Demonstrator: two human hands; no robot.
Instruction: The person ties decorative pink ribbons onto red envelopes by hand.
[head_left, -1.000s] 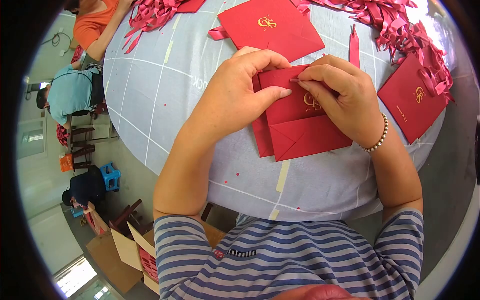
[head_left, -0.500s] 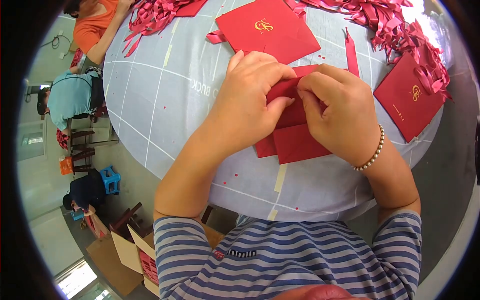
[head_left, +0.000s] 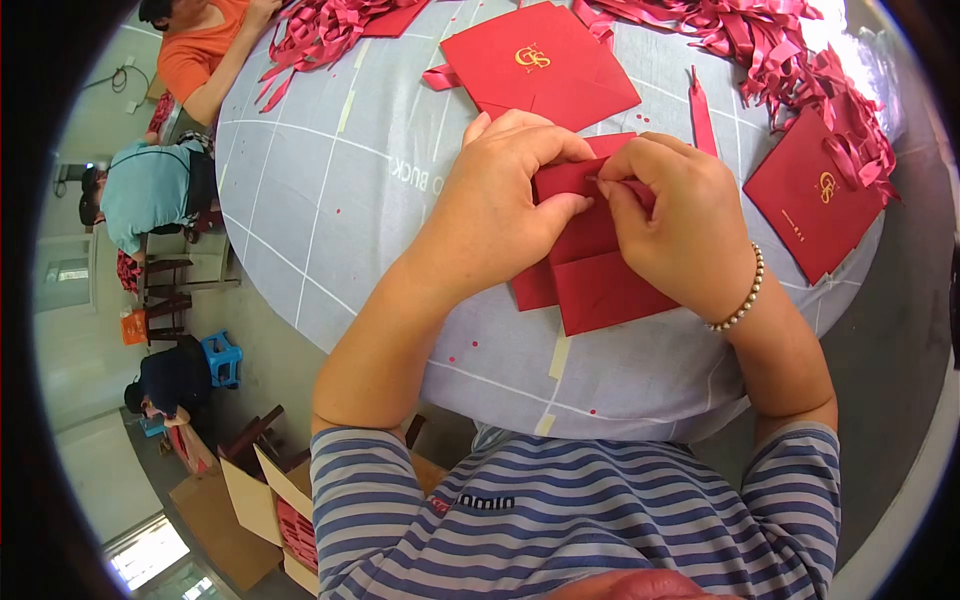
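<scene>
Bench (head_left: 290,215) under a pale, white-lined cloth, broad enough for supplies around the rim and handwork close to the body. Along the far right edge, a large tangled heap of red ribbons (head_left: 760,35), probably set outward so as not to snag under the wrists. At far left, a smaller ribbon bunch (head_left: 318,38), nearer to a co-worker's arm (head_left: 212,92).

Just beyond the hands, far bag (head_left: 590,75) in red paper, laid flat, gold mark upward. To the right, side bag (head_left: 800,215), also flat, with ribbon across one corner. Between both hands, held bag (head_left: 612,300), partly over a lower bag (head_left: 533,290) on the near part of the bench, presumably for close sight and short reach.

Left hand (head_left: 505,195) clasping the upper left edge, fingers behind and thumb in front, seemingly as a steady clamp. Right hand (head_left: 685,215) curled over the upper right, thumb and index finger pinched on a small tip (head_left: 591,179), too tiny to identify; a grip apparently chosen for precision.

Beyond the right knuckles, a single ribbon (head_left: 701,118), lying apart. Around the right wrist, a beaded bracelet (head_left: 746,302). Smallest, scattered red dots (head_left: 593,412) on the cloth.
</scene>
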